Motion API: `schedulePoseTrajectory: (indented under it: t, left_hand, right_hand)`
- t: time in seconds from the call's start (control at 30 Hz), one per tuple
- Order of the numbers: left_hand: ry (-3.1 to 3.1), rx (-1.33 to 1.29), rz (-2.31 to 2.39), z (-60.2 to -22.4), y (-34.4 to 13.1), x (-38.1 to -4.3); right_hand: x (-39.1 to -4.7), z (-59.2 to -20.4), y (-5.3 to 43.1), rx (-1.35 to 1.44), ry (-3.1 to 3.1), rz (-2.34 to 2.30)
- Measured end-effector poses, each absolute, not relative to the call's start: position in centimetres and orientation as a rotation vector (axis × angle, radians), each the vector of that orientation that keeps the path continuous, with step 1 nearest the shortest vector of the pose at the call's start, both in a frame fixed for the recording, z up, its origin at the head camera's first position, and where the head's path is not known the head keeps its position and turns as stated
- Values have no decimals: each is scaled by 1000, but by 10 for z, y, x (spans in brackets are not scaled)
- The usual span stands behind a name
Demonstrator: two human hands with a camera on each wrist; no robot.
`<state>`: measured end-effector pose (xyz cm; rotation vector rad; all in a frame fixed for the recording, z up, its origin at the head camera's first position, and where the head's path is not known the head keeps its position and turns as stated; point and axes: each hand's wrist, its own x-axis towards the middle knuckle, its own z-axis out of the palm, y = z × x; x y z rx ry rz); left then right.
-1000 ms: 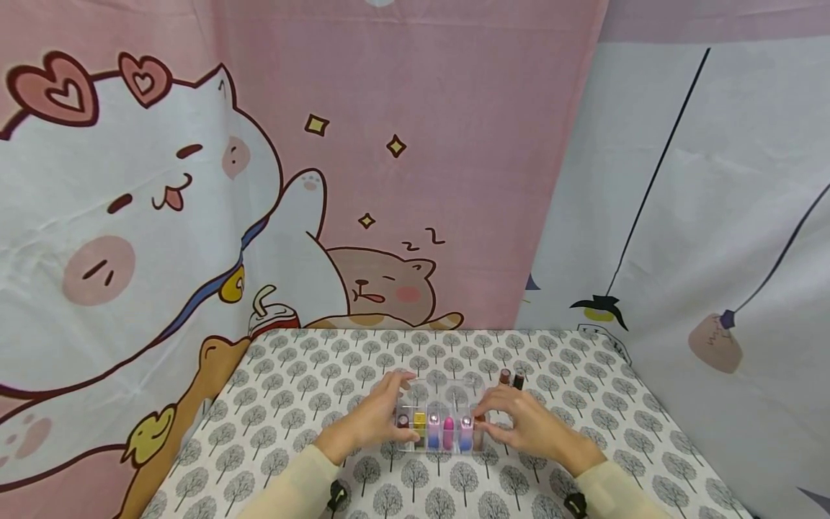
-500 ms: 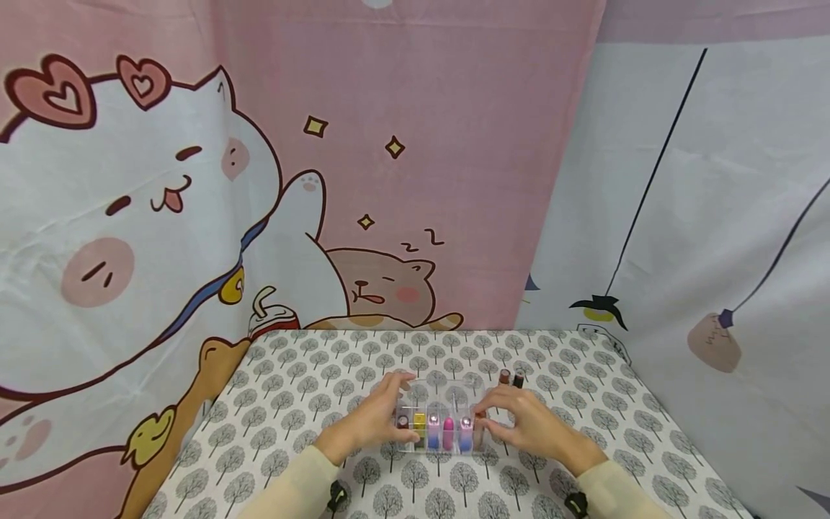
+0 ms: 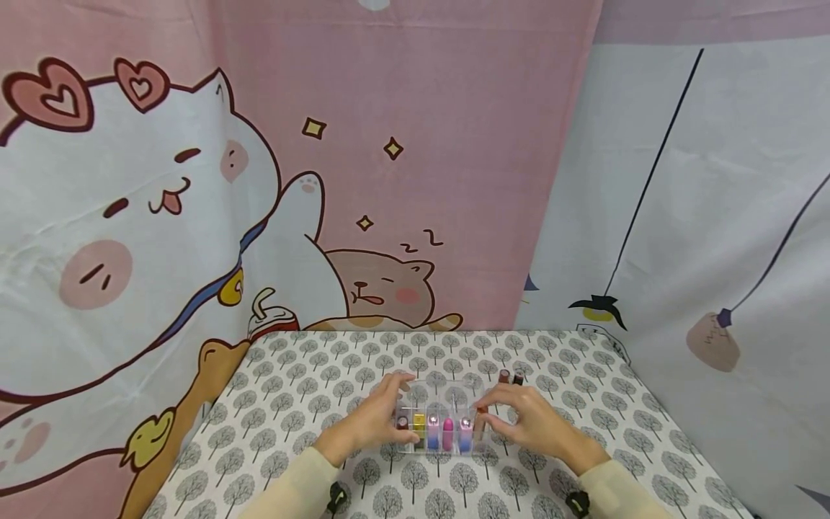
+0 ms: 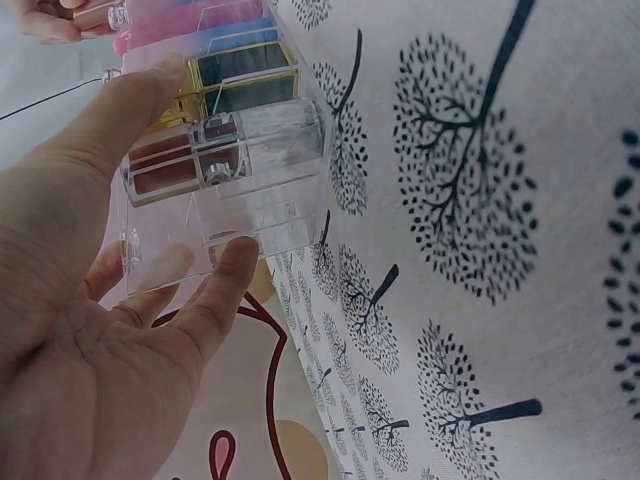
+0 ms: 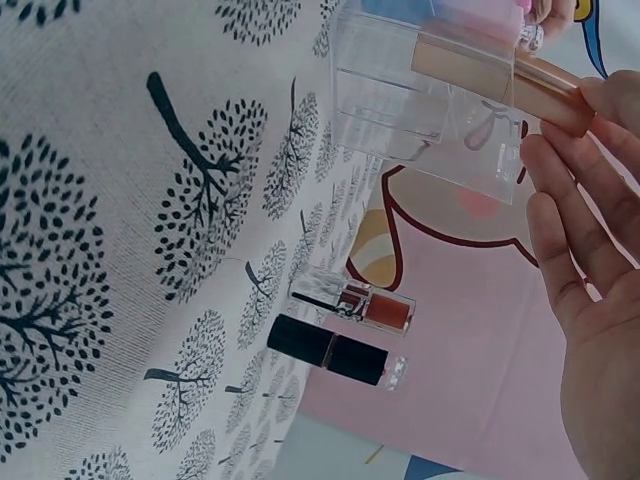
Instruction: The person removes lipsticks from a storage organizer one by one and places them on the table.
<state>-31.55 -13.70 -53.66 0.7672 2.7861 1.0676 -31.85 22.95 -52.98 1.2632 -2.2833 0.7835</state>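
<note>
A clear lipstick organizer (image 3: 447, 453) stands on the table before me. My left hand (image 3: 371, 419) holds its left end, thumb over the front and fingers along the side. Between thumb and fingertips, my right hand (image 3: 530, 419) pinches a tan lip gloss tube (image 5: 545, 92), whose lower part sits inside the right-end compartment, tilted. Other slots hold a brown-topped clear tube (image 4: 190, 160), a gold-trimmed tube (image 3: 418, 422), two pink-and-blue tubes, one of them a pink-blue lipstick (image 3: 465, 436), and a magenta tube (image 3: 448, 435) between those two.
Behind my right hand, a brown-red lip gloss (image 5: 380, 308) and a black lipstick tube (image 5: 325, 348) stand side by side on the tree-print tablecloth (image 3: 311, 468). A cartoon-print curtain (image 3: 467, 180) hangs behind the table.
The tan tube has come up slightly in the right-end compartment, and my right hand has shifted a little to the right with it. My left hand stays on the organizer.
</note>
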Motion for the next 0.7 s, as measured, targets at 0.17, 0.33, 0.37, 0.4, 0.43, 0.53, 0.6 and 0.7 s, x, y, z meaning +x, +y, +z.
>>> schedulePoseTrajectory:
  t: [0.17, 0.33, 0.37, 0.4, 0.43, 0.53, 0.6, 0.7]
  left_hand:
    - [2788, 754, 1063, -536, -137, -316]
    - [2782, 758, 1067, -536, -137, -315]
    - [2782, 759, 1069, -536, -137, -315]
    - [2782, 760, 1069, -536, -137, -315]
    - [2783, 762, 1069, -536, -137, -315]
    - [2785, 760, 1068, -536, -137, -315]
    - [2784, 764, 1072, -536, -137, -315]
    - [2779, 770, 1084, -536, -137, -314]
  right_hand:
    - [-317, -526, 231, 1253, -2259, 776]
    - [-317, -524, 232, 1252, -2243, 765]
    - [-317, -523, 232, 1250, -2242, 761]
    - [-317, -522, 232, 1248, -2240, 758]
    - [-317, -521, 232, 1245, -2240, 757]
    - [-318, -519, 232, 1240, -2233, 754]
    - [-318, -518, 232, 1243, -2221, 754]
    - [-318, -517, 232, 1249, -2202, 758]
